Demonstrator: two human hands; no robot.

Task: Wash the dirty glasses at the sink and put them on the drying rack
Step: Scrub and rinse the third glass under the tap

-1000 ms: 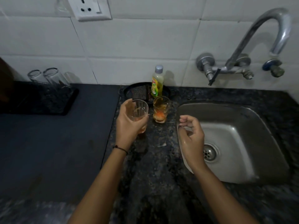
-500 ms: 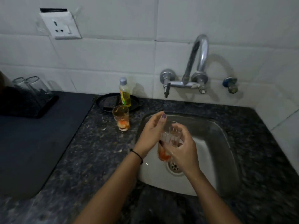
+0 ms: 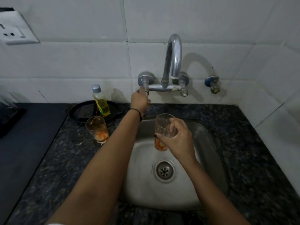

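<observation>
1. Orange residue lies in the bottom of the ribbed glass (image 3: 164,125). The right hand (image 3: 177,141) grips this glass around its middle and holds it upright above the steel sink (image 3: 204,143).
2. The left hand (image 3: 140,100) is stretched to the left tap handle (image 3: 145,83), with the fingers curled around it. No water is seen coming from the spout (image 3: 173,52).
3. In my judgement, the step in hand is opening the water.
4. It is better to turn the handle slowly, so that the stream does not splash out of the glass.
5. The right hand should bring the rim exactly under the spout mouth and hold it firmly, because wet glass can slip.
6. A second dirty glass (image 3: 97,129) waits on the granite counter (image 3: 68,159), just in front of the yellow soap bottle (image 3: 100,101).
</observation>
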